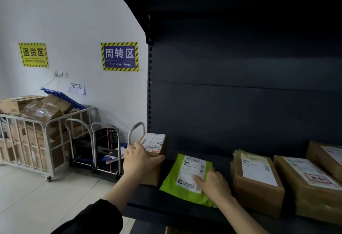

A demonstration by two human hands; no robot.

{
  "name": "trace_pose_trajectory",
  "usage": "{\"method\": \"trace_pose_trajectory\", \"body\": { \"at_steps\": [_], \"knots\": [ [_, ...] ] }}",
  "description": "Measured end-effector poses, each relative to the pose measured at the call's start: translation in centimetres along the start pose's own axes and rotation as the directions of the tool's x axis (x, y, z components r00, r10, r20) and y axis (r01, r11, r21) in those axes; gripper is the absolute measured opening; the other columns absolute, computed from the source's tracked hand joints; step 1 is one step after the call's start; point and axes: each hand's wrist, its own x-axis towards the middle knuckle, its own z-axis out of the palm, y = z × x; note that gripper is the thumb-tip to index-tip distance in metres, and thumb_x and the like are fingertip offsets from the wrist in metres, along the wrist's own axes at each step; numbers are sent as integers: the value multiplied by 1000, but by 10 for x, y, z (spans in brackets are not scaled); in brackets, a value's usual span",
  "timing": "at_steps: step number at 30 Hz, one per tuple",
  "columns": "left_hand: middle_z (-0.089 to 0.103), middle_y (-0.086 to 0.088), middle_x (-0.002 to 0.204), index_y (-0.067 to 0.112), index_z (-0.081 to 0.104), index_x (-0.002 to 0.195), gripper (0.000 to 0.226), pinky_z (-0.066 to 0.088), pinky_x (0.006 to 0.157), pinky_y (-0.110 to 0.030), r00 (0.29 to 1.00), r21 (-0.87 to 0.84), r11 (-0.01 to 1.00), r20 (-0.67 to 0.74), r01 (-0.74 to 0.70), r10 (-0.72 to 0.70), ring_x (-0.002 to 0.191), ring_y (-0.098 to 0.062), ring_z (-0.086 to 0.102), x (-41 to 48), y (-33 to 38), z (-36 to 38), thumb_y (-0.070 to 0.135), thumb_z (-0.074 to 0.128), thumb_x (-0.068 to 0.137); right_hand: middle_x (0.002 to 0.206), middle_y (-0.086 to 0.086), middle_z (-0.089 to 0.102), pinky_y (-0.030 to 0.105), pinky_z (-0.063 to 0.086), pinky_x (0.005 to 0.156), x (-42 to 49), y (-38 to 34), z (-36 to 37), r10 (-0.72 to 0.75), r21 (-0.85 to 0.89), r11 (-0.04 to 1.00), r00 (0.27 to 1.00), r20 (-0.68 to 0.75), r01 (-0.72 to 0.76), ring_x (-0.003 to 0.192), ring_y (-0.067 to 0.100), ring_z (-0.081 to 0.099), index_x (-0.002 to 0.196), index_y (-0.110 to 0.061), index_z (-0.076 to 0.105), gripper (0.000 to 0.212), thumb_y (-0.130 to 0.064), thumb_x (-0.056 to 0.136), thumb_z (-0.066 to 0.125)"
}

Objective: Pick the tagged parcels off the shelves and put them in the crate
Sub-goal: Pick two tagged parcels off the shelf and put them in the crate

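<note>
Dark shelf (185,213) held parcels. Left hand (137,158) curled fingers round small box (154,145) for lifting; right hand (215,185) pressed straight fingers on green mailer (177,178), steadying it.

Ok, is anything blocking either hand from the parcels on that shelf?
Nothing visible does. The left hand grips the small cardboard box at the left end of the shelf, and the right hand rests on the green mailer beside it.
</note>
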Motion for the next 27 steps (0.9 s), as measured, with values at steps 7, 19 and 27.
{"method": "trace_pose_trajectory", "body": {
  "at_steps": [7, 19, 27],
  "knots": [
    [40, -15, 125, 6, 33, 135, 92, 33, 101, -38, 996, -132, 987, -43, -87, 82, 122, -33, 33, -7, -15, 4, 53, 70, 65, 96, 8, 67, 27, 50, 68, 6, 6, 9, 91, 309, 947, 996, 7, -88, 77, 16, 59, 73, -14, 57, 15, -17, 84, 66],
    [31, -12, 141, 2, 25, 144, 110, 23, 114, -39, 960, -342, 910, -226, -236, 164, 135, -27, 24, -37, -40, 9, 33, 86, 58, 80, -3, 52, 23, 35, 61, -5, -8, -14, -83, 486, 835, 932, -352, 258, 77, 14, 51, 89, -12, 49, 7, -6, 91, 53],
    [28, -11, 145, 6, 23, 145, 113, 24, 114, -42, 956, -335, 903, -205, -268, 207, 138, -27, 23, -39, -41, 9, 36, 86, 57, 86, -3, 52, 20, 35, 60, -3, -4, -25, -101, 476, 836, 930, -354, 272, 81, 13, 51, 93, -14, 48, 7, -8, 92, 52]
  ]
}}
